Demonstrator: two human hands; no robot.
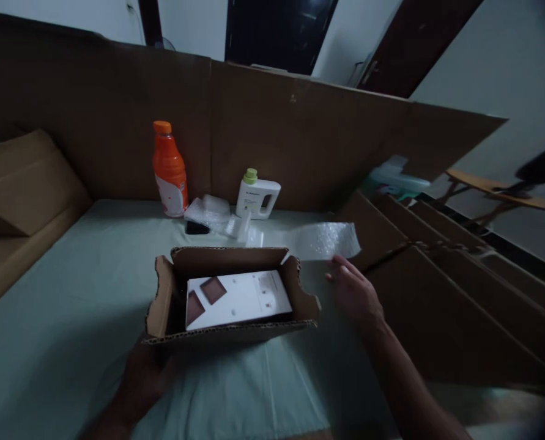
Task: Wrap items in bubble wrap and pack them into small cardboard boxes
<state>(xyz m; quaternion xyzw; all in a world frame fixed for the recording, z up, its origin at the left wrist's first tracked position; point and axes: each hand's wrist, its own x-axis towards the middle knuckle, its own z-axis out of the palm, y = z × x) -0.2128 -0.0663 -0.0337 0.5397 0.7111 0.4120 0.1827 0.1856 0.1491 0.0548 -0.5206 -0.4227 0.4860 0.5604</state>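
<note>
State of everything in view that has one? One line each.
cardboard box: open on top
white box: inside the cardboard box, slightly slanted
bubble wrap sheet: spread out
clear wrap bundle: bunched up
orange bottle: upright, capped
white jug: upright, capped
teal container: blurred, closure unclear
left hand: at the cardboard box, grip unclear
right hand: at the sheet's edge, grip unclear

1 head-worn view, facing forward and down.
It looks from above the near edge of the green cloth (pixel 84 263), close enough to see into the open carton (pixel 229 261), and across the far edge to the cardboard wall (pixel 309 134).
</note>
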